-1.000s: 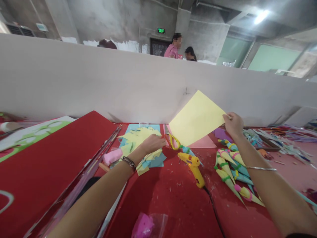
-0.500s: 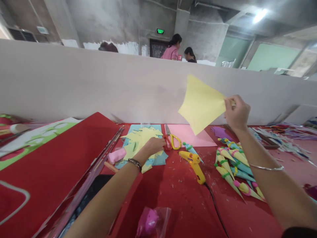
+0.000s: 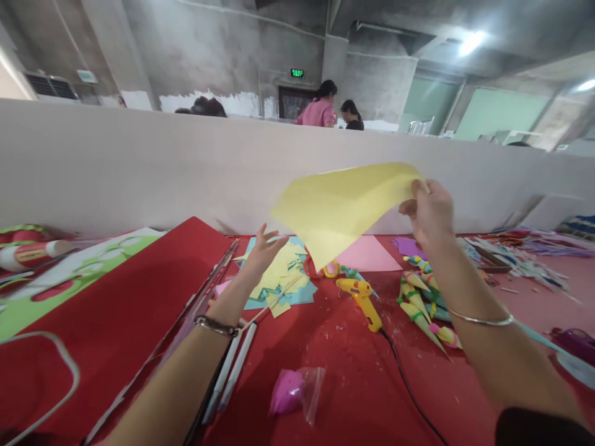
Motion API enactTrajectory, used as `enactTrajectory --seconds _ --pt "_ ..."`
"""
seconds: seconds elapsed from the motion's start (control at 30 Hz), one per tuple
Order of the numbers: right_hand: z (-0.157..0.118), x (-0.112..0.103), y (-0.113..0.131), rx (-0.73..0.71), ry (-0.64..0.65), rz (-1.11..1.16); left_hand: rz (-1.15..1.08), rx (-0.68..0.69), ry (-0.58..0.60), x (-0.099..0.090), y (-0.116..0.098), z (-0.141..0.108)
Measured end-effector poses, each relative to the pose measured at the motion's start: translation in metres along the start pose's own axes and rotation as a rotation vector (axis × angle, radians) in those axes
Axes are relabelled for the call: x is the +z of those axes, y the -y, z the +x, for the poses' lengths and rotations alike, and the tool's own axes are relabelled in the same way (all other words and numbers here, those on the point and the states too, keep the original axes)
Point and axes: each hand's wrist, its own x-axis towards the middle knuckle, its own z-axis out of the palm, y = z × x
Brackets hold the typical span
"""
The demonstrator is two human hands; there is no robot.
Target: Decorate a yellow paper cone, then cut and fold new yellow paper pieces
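My right hand pinches one corner of a yellow sheet, which hangs in the air above the table and curves to the left. My left hand is raised with its fingers apart, holding nothing, a little below and left of the sheet's left end. Below that hand lie yellow and light blue paper scraps. The sheet hides part of the scissors; their yellow handle shows under it, beside a pink sheet.
A yellow glue gun with a black cord lies mid-table. Right of it are several small decorated paper cones. A bag with pink material lies in front. Large red sheets cover the left. A pale partition stands behind.
My left hand has lifted off the paper scraps and opened. The yellow sheet has swung left and flattened out, still in my right hand, which has shifted slightly left. White sticks now show near my left wrist.
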Motion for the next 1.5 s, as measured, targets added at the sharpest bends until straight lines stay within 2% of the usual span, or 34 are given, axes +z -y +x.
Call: enactTrajectory --seconds 0.13,0.3,0.4,0.5,0.6,0.7,0.8,0.93,1.0,1.07,1.13,1.23,1.3,1.4,1.5 --pt "-0.002 -0.004 -0.017 0.195 -0.022 0.081 -0.092 -0.124 0.020 -0.011 0.004 -0.020" --pt "-0.014 -0.013 -0.046 0.358 -0.012 0.137 -0.114 -0.234 0.118 -0.013 0.028 -0.033" --pt "-0.020 -0.014 -0.057 0.404 0.003 0.160 -0.075 -0.216 0.166 -0.008 0.042 -0.031" --pt "-0.023 -0.011 -0.057 0.401 0.050 0.167 0.011 -0.076 0.154 -0.001 0.044 -0.022" --pt "-0.025 -0.006 -0.049 0.364 0.138 0.161 0.105 0.139 0.131 0.004 0.033 -0.015" --pt "-0.026 -0.003 -0.040 0.305 0.239 0.148 0.181 0.277 0.172 0.001 0.011 -0.014" --pt "-0.025 -0.003 -0.034 0.245 0.300 0.129 0.250 0.338 0.177 -0.011 -0.012 -0.018" --pt "-0.025 -0.016 -0.033 0.181 0.339 0.076 0.335 0.338 0.065 -0.035 -0.034 -0.024" --pt "-0.029 -0.031 -0.033 0.109 0.358 -0.060 0.361 0.303 -0.050 -0.050 -0.040 -0.026" --pt "-0.038 -0.051 -0.031 -0.028 0.408 -0.369 0.386 0.254 -0.159 -0.065 -0.042 -0.026" --pt "-0.052 -0.071 -0.031 -0.092 0.536 -0.653 0.413 0.201 -0.225 -0.080 -0.041 -0.025" --pt "-0.079 -0.097 -0.039 -0.001 0.686 -0.916 0.438 0.124 -0.256 -0.096 -0.033 -0.024" --pt "-0.098 -0.107 -0.052 0.058 0.743 -1.013 0.444 0.081 -0.247 -0.102 -0.025 -0.024" --pt "-0.121 -0.113 -0.077 0.160 0.829 -1.077 0.431 0.024 -0.218 -0.106 -0.012 -0.023" --pt "-0.134 -0.108 -0.098 0.172 0.898 -1.119 0.407 -0.020 -0.207 -0.105 -0.003 -0.023"
